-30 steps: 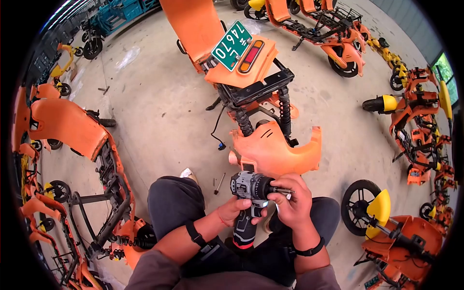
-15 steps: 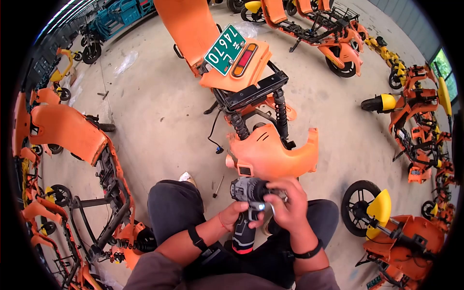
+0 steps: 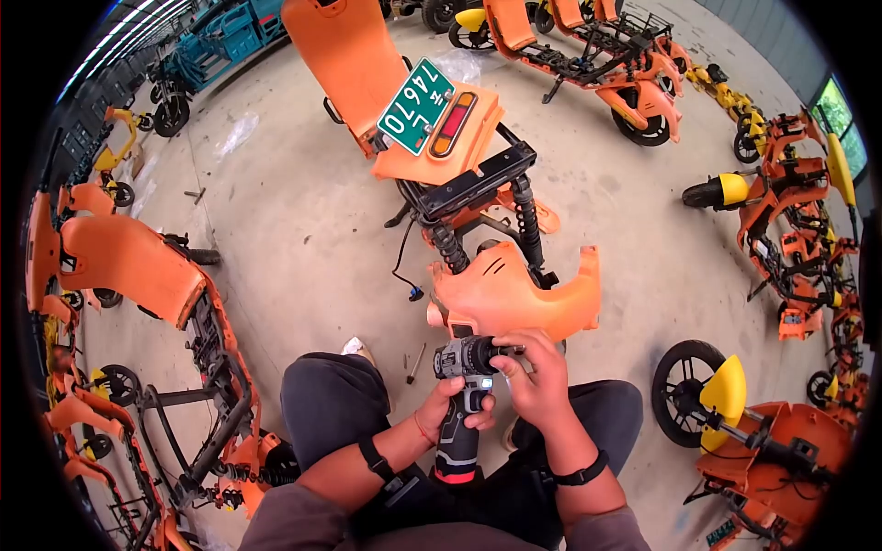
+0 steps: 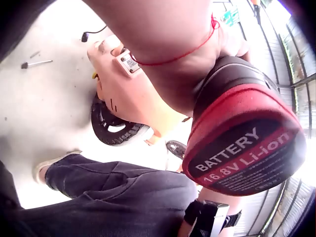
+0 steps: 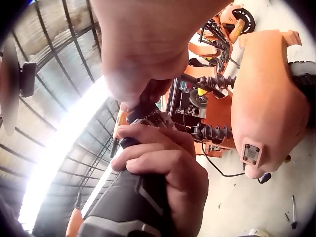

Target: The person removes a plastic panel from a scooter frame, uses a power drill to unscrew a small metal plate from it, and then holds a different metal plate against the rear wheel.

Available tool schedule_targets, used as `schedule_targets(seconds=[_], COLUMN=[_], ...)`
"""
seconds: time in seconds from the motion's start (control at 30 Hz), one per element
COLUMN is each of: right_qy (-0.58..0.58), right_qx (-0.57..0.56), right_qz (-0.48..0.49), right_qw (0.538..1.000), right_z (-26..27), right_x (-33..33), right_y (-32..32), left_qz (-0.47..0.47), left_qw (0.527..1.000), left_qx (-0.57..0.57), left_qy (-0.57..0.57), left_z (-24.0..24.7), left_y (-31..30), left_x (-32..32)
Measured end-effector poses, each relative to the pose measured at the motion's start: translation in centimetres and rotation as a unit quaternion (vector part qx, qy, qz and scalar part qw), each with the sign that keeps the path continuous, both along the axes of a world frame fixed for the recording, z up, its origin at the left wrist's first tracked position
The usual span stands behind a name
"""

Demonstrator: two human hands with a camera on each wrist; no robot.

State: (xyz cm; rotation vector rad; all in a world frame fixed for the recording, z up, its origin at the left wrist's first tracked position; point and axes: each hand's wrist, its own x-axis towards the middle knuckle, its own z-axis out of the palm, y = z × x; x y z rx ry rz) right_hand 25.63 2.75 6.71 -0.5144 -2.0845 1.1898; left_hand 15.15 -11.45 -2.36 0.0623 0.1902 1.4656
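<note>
In the head view a grey and black cordless drill (image 3: 457,432) stands upright over the lap, its chuck pointing right. The left hand (image 3: 443,408) grips its handle, fingers wrapped round near the trigger. At the chuck, the right hand (image 3: 535,376) pinches the front end with thumb and fingers; a bit there is mostly hidden. The left wrist view shows the drill's red-edged battery (image 4: 244,148) below the left hand (image 4: 234,42). In the right wrist view the left hand's fingers (image 5: 165,160) curl round the handle (image 5: 133,202), with the right hand (image 5: 143,64) above at the chuck.
An orange scooter body part (image 3: 514,294) lies just ahead, beside a scooter with a green plate (image 3: 415,106). A metal tool (image 3: 416,364) lies on the floor. Orange scooter frames stand left, and a yellow-fendered wheel (image 3: 689,393) is at right.
The drill and both hands have shifted slightly left in the head view, as has the scooter ahead. The right hand's fingers have changed position at the chuck.
</note>
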Motion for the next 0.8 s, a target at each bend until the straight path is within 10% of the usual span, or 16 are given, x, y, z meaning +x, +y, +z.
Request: schedule_targets(seconds=[0.37,0.8], right_qy=[0.204,0.127], right_qx=[-0.051,0.140], right_qz=[-0.036,-0.047], right_qw=[0.977,0.981], right_z=[-3.2,-3.6], right_x=[-1.1,-1.0], right_y=[-1.7,-0.9], left_qz=[0.026,0.024], left_qw=[0.999,1.000], left_qx=[0.008,0.012], left_qy=[0.028,0.008], left_z=[0.8,0.5], left_y=[0.4,0.2], left_x=[0.0,-0.3])
